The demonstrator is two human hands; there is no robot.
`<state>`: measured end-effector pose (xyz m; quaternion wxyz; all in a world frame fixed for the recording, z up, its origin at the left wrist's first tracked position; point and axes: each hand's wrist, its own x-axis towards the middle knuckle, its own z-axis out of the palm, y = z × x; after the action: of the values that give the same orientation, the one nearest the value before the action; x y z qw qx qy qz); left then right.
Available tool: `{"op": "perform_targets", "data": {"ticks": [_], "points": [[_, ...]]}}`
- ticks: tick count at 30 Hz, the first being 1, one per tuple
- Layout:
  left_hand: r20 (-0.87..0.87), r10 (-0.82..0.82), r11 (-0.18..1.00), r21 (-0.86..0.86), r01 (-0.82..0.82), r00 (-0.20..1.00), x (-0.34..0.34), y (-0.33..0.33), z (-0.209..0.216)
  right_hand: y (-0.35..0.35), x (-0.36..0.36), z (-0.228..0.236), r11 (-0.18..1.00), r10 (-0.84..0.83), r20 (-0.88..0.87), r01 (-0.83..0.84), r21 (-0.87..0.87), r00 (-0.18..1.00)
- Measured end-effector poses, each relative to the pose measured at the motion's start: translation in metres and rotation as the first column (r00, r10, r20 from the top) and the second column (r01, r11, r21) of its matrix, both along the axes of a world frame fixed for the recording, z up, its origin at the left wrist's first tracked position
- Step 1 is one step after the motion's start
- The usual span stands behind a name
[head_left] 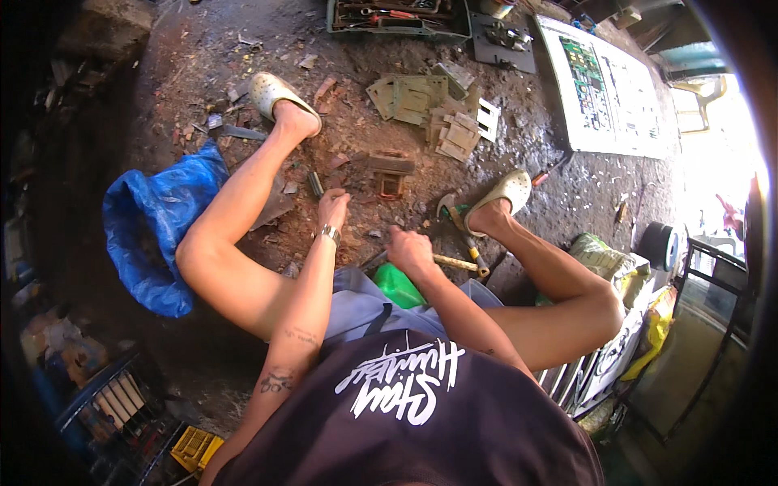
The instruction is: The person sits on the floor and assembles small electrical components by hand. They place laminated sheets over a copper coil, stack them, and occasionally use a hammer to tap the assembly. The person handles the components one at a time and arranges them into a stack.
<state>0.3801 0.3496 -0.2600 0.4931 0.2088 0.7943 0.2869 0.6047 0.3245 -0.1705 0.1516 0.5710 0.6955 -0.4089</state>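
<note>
My left hand is closed low over the dirty ground, its fingertips pressed together; what they hold, if anything, is too small to make out. Beside its knuckles is a short grey metal cylinder. Just ahead of both hands sits a small brown block of stacked metal plates with a copper-coloured winding, apparently a transformer core. My right hand is closed in front of my lap, and a pale wooden handle sticks out from its outer side; the tool's other end is hidden. Below that hand lies something bright green.
Stacked thin metal plates lie beyond the block. A hammer rests by my right shoe. A blue plastic sack stands left of my knee. Farther off are a toolbox, a white board and a red-handled screwdriver.
</note>
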Motion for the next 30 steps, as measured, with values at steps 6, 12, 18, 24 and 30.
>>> {"op": "perform_targets", "data": {"ticks": [6, 12, 18, 24, 30], "points": [[0.623, -0.089, 0.996, 0.052, 0.073, 0.777, 0.090, 0.035, -0.058, 0.013, 0.103, -0.039, 0.963, -0.267, 0.193, 0.251, 0.100, 0.944], [0.103, 0.226, 0.937, -0.293, -0.188, 0.969, 0.109, 0.033, -0.091, -0.032, 0.151, -0.067, 0.964, -0.267, 0.226, 0.263, 0.048, 0.937], [-0.278, -0.809, 0.588, -0.403, 0.701, 0.518, 0.091, 0.068, -0.117, -0.058, 0.137, -0.100, 0.983, 0.179, 0.370, -0.175, -0.045, 0.912], [-0.189, -0.327, 0.905, -0.344, 0.249, 0.926, 0.075, 0.064, -0.076, -0.033, 0.133, -0.064, 0.988, 0.133, 0.288, -0.106, -0.109, 0.948], [0.578, 0.574, 0.798, -0.238, -0.553, 0.580, 0.092, 0.085, -0.052, -0.018, 0.134, 0.004, 0.991, -0.115, 0.174, 0.126, -0.055, 0.978]]}}
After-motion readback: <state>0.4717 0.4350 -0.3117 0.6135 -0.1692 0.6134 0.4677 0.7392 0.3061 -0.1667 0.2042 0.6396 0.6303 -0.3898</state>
